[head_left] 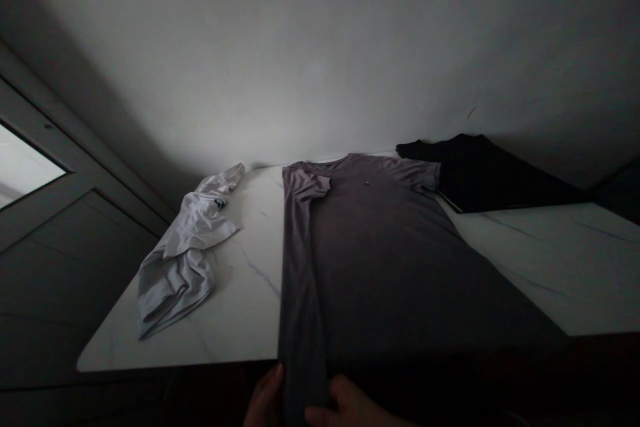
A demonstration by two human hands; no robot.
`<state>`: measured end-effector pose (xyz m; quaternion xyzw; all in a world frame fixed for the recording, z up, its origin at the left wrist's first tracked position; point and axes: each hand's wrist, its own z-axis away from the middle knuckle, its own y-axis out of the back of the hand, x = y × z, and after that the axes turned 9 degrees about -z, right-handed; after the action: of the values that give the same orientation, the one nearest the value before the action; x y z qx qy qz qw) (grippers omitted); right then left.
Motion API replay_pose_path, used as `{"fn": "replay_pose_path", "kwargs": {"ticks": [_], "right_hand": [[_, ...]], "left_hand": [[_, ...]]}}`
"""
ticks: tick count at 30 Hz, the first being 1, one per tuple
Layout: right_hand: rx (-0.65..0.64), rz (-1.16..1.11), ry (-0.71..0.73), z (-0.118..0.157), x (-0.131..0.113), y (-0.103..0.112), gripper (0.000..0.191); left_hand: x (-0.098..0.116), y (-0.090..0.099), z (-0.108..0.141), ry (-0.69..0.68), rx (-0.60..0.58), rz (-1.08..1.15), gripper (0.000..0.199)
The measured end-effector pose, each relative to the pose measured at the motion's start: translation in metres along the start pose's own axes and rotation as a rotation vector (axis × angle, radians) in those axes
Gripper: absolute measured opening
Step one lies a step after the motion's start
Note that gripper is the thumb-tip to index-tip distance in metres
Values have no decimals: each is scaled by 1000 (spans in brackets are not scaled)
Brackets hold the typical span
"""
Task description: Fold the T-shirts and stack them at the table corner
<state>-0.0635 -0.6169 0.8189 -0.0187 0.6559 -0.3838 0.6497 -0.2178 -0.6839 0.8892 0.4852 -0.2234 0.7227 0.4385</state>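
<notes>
A dark grey T-shirt (390, 260) lies spread on the table with its collar toward the wall. Its left side is folded inward as a long strip, and that side's sleeve rests on the shirt's front. The hem end hangs over the near table edge. My left hand (265, 397) is at the strip's left edge, fingers closed on the cloth. At the strip's right edge, my right hand (347, 403) pinches the fabric near the hem. Both hands are partly cut off by the bottom of the view.
A crumpled white shirt (193, 233) lies on the left part of the white marbled table (250, 280). Dark folded cloth (500, 177) sits at the back right. Behind the table stands a bare wall (320, 47); a panelled door (65, 233) is at the left.
</notes>
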Motion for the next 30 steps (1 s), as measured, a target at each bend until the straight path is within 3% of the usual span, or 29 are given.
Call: {"fn": "replay_pose_path", "kwargs": {"ticks": [4, 10, 13, 18, 20, 25, 27, 30], "right_hand": [[143, 227, -88, -3, 0, 1, 41], [179, 353, 201, 9, -20, -1, 45], [253, 298, 194, 10, -23, -3, 38], [259, 134, 105, 7, -12, 1, 48], [264, 99, 104, 7, -9, 3, 56], [175, -90, 188, 12, -15, -3, 70], [137, -155, 161, 11, -18, -7, 76], [178, -165, 61, 6, -17, -13, 83]], "left_hand": [[-9, 1, -6, -82, 76, -80, 60], [-5, -11, 10, -297, 334, -485, 56], [5, -18, 18, -271, 277, -487, 50], [10, -22, 21, -119, 101, -175, 59], [7, -22, 20, -76, 115, -66, 60], [-3, -21, 18, -112, 124, 34, 49], [-5, -19, 15, -108, 136, 55, 48], [-5, -11, 7, -119, 88, 78, 55]]}}
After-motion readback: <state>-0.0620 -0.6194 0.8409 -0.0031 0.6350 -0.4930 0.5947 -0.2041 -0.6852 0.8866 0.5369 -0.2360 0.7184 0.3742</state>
